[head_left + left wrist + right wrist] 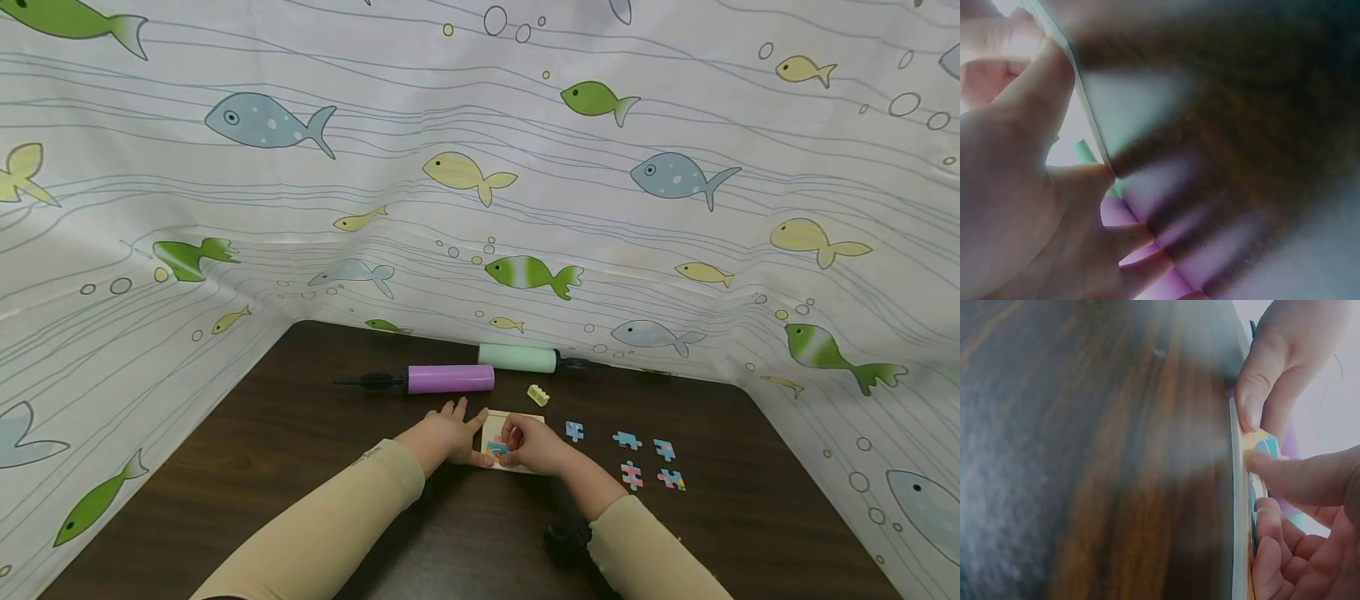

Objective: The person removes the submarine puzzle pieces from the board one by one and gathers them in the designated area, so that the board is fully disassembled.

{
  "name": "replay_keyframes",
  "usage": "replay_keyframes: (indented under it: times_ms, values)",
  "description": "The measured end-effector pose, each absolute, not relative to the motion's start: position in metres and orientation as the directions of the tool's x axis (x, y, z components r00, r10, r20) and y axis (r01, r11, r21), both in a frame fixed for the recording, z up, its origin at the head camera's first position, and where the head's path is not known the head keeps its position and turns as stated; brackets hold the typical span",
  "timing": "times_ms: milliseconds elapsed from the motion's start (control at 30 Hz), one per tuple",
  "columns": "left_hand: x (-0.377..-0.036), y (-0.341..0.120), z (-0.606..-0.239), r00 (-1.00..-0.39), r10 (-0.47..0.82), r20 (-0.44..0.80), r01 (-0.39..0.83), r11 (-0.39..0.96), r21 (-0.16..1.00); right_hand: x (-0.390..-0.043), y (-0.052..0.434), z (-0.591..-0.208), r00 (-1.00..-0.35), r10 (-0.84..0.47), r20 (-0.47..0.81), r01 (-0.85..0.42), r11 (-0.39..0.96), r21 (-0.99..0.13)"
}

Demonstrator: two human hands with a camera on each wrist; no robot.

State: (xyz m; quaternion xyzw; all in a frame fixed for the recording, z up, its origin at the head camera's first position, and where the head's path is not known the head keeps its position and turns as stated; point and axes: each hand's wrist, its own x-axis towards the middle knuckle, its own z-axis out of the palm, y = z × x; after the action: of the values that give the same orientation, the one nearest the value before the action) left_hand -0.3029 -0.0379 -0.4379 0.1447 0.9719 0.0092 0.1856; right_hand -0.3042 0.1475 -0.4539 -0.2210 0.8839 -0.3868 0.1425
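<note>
A small wooden puzzle tray (525,419) lies on the dark brown table (300,467) in front of me. My left hand (448,433) lies flat beside the tray's left edge, fingers spread, its thumb (1254,394) pressing against the tray edge (1235,506). My right hand (528,443) pinches a colourful puzzle piece (1266,445) and holds it down onto the tray near that thumb. In the left wrist view the tray edge (1088,106) runs along my thumb (1041,81). The rest of that view is blurred.
Several loose puzzle pieces (627,440) lie on the table right of the tray. A purple pump (450,378), a green pump (517,358) and a small yellow brick (537,395) lie behind it. Fish-patterned cloth (525,208) walls in the table on three sides.
</note>
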Motion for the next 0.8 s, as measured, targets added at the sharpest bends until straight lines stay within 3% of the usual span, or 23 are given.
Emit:
replay_keyframes:
  times_ms: [167, 800]
  values:
    - [-0.304, -0.038, -0.44, -0.888, 0.279, -0.367, 0.276, 0.959, 0.062, -0.303, 0.151, -0.452, -0.86, -0.506, -0.064, -0.286, 0.583, -0.761]
    - [-0.303, -0.037, -0.439, -0.895, 0.27, -0.356, 0.266, 0.962, 0.061, -0.303, 0.164, -0.445, -0.884, -0.427, -0.191, -0.015, 0.433, -0.901]
